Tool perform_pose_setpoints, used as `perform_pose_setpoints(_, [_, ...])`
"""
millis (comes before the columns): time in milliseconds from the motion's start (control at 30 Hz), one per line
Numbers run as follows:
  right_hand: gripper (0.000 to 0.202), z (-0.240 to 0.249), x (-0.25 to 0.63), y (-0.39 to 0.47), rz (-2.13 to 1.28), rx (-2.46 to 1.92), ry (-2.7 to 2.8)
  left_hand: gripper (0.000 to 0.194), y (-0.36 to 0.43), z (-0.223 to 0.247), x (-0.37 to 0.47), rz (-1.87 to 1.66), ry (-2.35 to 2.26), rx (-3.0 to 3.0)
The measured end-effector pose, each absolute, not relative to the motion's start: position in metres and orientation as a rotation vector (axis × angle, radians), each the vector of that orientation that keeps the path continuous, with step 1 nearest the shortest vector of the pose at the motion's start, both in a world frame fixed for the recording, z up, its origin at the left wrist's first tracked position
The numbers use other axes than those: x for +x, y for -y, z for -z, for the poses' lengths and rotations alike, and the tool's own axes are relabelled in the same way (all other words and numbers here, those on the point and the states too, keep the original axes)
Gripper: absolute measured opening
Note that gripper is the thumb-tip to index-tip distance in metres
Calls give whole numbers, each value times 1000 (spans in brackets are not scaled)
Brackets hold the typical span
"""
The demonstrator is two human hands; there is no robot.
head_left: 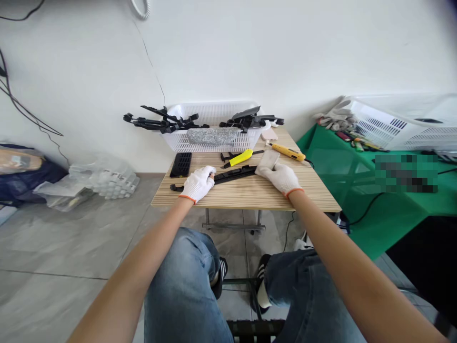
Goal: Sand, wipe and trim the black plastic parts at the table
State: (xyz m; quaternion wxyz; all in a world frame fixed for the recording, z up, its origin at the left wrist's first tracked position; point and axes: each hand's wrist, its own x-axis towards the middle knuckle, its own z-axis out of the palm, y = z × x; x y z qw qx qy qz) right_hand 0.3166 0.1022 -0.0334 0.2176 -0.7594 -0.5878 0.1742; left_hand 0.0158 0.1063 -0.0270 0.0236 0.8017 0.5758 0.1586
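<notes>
A long black plastic part [235, 174] lies across the wooden table [228, 200]. My left hand [198, 183], in a white knit glove with an orange cuff, is closed around it near its left end. In my gloved right hand [282, 177] is a pale, flat sheet or cloth [267, 162], held against the right end of the part. That end is hidden behind the sheet. Just beyond the part lie a yellow utility knife [240, 157] and a thin black piece [228, 156]. A yellow corded pen-shaped tool [287, 151] rests beyond my right hand.
A white basket [178, 142] heaped with black plastic parts [167, 121] stands against the wall. A black phone [181, 164] lies at the table's left. To the right, a green-covered table [321, 152] bears another white basket [385, 126], gloves [337, 119] and tools. Plastic packaging [103, 176] sits on the floor.
</notes>
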Motion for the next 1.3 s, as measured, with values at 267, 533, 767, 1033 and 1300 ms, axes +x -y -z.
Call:
perform_pose_setpoints(267, [60, 30, 338, -99, -368, -2238, 1479, 28, -104, 24, 19, -468, -1786, 2471])
perform_pose_setpoints(533, [50, 34, 318, -76, -401, -1922, 1687, 29, -103, 22, 22, -450, -1806, 2454])
perform_pose_setpoints(767, [58, 26, 236, -60, -315, -1727, 2109, 31, -105, 22, 21, -386, -1828, 2482])
perform_pose_setpoints(1033, [81, 28, 185, -65, -236, -1746, 2089, 35, -104, 23, 11, -422, -1771, 2473])
perform_pose_setpoints(1300, [103, 23, 192, -69, -378, -1814, 1977, 36, -109, 28, -3, -549, -1636, 2434])
